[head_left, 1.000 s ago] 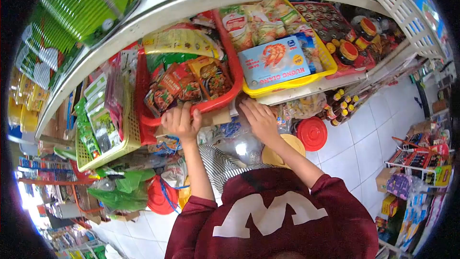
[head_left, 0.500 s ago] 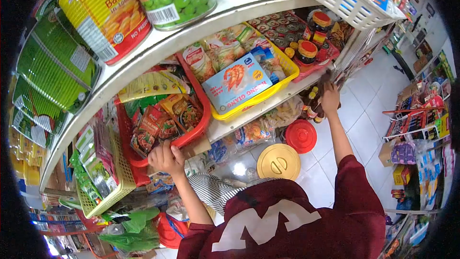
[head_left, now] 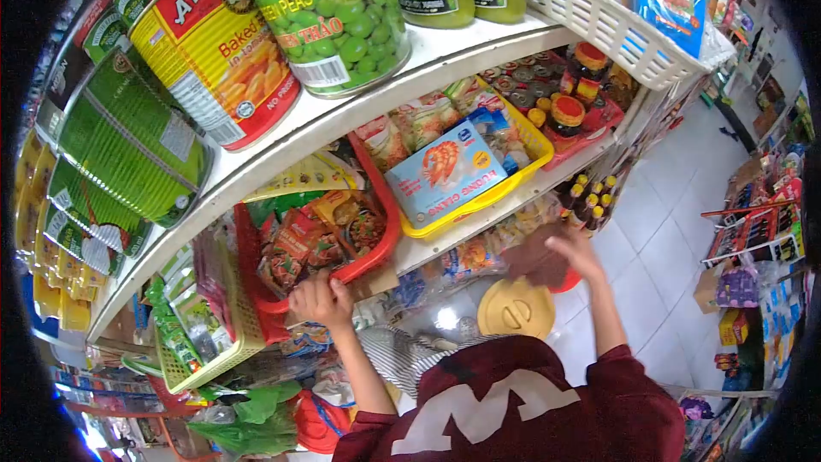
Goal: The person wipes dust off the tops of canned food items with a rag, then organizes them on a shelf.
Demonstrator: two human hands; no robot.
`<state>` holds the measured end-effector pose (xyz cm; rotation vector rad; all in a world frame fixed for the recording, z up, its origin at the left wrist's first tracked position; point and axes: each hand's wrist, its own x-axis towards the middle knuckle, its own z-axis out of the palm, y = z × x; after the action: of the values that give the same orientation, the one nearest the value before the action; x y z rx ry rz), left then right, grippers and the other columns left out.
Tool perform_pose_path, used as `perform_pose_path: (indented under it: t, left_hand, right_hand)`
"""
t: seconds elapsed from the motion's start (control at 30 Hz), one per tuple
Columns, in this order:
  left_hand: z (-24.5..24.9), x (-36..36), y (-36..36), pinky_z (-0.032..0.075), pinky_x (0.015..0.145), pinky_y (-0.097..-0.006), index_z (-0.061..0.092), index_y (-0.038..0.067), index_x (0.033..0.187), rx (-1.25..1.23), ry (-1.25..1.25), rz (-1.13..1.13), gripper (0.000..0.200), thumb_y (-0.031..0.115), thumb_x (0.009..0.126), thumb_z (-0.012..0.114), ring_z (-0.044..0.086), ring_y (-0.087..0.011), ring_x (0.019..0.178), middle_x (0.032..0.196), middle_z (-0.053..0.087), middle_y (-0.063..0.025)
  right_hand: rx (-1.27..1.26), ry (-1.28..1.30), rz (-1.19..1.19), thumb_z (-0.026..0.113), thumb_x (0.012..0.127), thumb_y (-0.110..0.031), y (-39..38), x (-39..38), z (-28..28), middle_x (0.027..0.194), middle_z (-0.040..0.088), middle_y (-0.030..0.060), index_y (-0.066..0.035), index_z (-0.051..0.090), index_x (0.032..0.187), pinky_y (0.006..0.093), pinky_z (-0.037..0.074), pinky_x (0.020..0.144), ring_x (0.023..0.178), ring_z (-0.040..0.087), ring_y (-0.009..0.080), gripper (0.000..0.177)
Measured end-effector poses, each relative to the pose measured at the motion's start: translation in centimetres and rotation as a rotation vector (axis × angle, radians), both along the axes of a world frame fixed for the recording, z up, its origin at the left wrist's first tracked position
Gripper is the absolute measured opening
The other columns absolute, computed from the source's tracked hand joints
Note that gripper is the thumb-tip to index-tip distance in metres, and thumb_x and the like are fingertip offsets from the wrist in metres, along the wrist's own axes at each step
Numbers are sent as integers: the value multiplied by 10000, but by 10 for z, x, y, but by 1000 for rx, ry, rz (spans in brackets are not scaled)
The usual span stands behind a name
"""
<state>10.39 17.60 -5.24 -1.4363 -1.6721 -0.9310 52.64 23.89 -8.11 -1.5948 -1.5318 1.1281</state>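
My left hand (head_left: 321,301) has its fingers curled at the front rim of a red basket (head_left: 389,235), which holds seasoning packets (head_left: 299,244). Lower right, my right hand (head_left: 576,251) grips a dark brown cloth (head_left: 537,258). The cloth hangs over a red lid (head_left: 566,281) and beside a gold-coloured round lid (head_left: 516,312), partly hiding the red one. Just above this hand stand several dark bottles with yellow caps (head_left: 590,197).
On the shelf, a yellow basket (head_left: 479,214) holds a blue box (head_left: 445,167) and packets. Jars with red lids (head_left: 568,111) stand to its right. Large cans (head_left: 321,26) line the upper shelf. A pale green basket (head_left: 218,359) sits at left.
My right hand has moved down from the shelf's front edge with the cloth, now above the lids. My left hand stays at the red basket. The view has shifted, showing more of the upper shelf.
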Motion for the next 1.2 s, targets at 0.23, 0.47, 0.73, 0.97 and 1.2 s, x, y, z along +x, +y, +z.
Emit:
perform_pose_path:
  t: [0.23, 0.47, 0.73, 0.97, 1.2]
  left_hand:
    - [-5, 2, 3, 327, 681, -353, 611, 73, 761, 73, -5, -19, 246, 273, 798, 473, 485, -241, 669, 677, 534, -63]
    - [-4, -4, -4, 319, 719, -367, 604, 75, 771, 9, 4, 31, 228, 254, 807, 468, 492, -249, 724, 734, 553, -74]
    - [1, 8, 6, 323, 705, -348, 613, 63, 751, 83, -8, 4, 248, 254, 810, 465, 500, -235, 701, 700, 554, -49]
    - [-3, 10, 2, 332, 711, -379, 600, 63, 739, 32, -68, -34, 182, 225, 770, 525, 505, -257, 727, 724, 558, -73]
    - [3, 9, -3, 387, 673, -384, 586, 76, 715, 137, -201, -79, 153, 217, 668, 619, 524, -243, 725, 690, 524, -69]
  right_hand:
    - [687, -58, -517, 621, 765, -214, 105, 38, 113, 917, 614, 137, 46, 565, 967, 325, 419, 781, 862, 576, 250, 334]
    - [1054, -666, -419, 645, 623, -112, 176, -18, 29, 1232, 410, 94, -157, 552, 1043, 445, 286, 957, 1189, 340, 316, 432]
    - [1038, -526, -435, 602, 628, -49, 163, -24, 38, 1212, 434, 79, -149, 541, 1047, 433, 293, 964, 1177, 360, 314, 435]
    - [1109, -473, -461, 618, 636, -113, 171, -16, 23, 1237, 442, 111, -131, 548, 1085, 422, 261, 997, 1208, 345, 297, 454]
    - [1237, -749, -360, 478, 830, -246, 218, 22, -21, 1263, 420, 147, -79, 456, 1208, 400, 259, 1012, 1181, 381, 290, 413]
